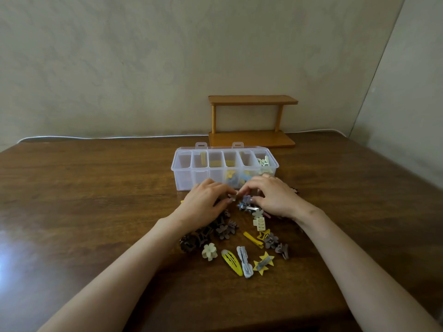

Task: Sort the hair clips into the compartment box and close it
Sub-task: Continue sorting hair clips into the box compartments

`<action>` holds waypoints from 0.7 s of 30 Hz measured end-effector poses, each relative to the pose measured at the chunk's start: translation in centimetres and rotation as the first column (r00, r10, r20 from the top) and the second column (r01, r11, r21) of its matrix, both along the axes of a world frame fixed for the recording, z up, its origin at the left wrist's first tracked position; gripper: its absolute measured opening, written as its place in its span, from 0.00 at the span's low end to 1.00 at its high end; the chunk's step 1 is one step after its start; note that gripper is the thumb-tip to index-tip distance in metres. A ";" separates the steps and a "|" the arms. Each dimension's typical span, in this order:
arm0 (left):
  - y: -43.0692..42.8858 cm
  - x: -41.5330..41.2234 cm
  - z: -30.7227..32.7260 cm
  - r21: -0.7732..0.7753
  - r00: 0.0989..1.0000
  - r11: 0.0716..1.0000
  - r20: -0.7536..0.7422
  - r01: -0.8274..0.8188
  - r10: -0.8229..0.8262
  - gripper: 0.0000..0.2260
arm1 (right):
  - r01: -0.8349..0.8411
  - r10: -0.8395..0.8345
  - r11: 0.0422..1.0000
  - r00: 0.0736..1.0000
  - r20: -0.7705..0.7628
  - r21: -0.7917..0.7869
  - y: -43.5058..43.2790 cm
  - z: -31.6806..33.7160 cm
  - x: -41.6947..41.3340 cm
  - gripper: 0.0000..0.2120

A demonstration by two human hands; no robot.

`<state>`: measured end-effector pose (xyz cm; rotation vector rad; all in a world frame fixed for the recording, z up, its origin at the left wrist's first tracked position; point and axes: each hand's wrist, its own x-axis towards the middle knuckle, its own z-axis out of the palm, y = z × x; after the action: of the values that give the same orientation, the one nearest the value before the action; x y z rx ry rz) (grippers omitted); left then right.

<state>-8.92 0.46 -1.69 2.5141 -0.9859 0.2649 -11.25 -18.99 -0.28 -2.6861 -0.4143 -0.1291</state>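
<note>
A clear plastic compartment box stands open on the wooden table, its lid tipped back. Some compartments hold yellow, blue and cream clips. In front of it lies a loose pile of hair clips: brown claws, a cream flower, a yellow snap clip, yellow stars, grey ones. My left hand and my right hand meet over the far end of the pile, just before the box. The fingertips of both pinch a small beige flower clip between them.
A small two-tier wooden shelf stands behind the box against the wall. A white cable runs along the table's back edge. The table's near edge is at the bottom right.
</note>
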 end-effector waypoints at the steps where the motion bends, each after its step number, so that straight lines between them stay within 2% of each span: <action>1: 0.0 0.0 -0.1 0.018 1.000 1.000 0.003 -0.002 0.002 0.12 | -0.007 0.007 1.000 1.000 -0.007 -0.013 -0.1 0.0 0.0 0.13; 5: 0.1 0.2 -0.2 -0.037 0.997 0.999 0.068 -0.029 0.031 0.10 | -0.007 0.006 1.000 1.000 -0.016 -0.028 -0.3 0.2 0.1 0.11; 9: -0.1 0.1 -0.2 -0.069 0.998 0.997 0.065 -0.018 0.022 0.11 | 0.024 -0.023 1.000 1.000 -0.011 0.020 -0.2 0.4 0.0 0.10; 13: -0.5 -0.4 -0.2 -0.136 0.996 0.990 0.084 0.026 -0.014 0.13 | 0.025 -0.019 0.969 0.999 -0.027 0.244 -0.1 0.8 -0.1 0.08; 15: -0.5 -0.6 0.0 -0.185 0.994 0.982 0.104 0.031 -0.011 0.10 | 0.007 0.000 0.931 1.000 -0.020 0.364 0.0 0.9 -0.2 0.08; 18: -0.4 -0.7 0.4 -0.250 0.986 0.968 0.163 0.017 0.025 0.05 | -0.014 0.014 0.892 1.000 0.003 0.451 0.3 0.9 -0.3 0.08; 20: -0.3 -0.7 0.5 -0.289 0.977 0.957 0.200 -0.018 0.079 0.03 | 0.007 -0.019 0.906 0.999 0.026 0.423 0.3 0.7 -0.2 0.09; 21: -0.2 -0.6 0.6 -0.309 0.971 0.950 0.207 -0.052 0.121 0.03 | 0.021 -0.037 0.935 0.999 0.038 0.355 0.2 0.7 -0.1 0.10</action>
<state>-9.50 0.23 -1.06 2.2823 -0.8421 0.6857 -11.40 -18.75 0.38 -2.3366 -0.3285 -0.2476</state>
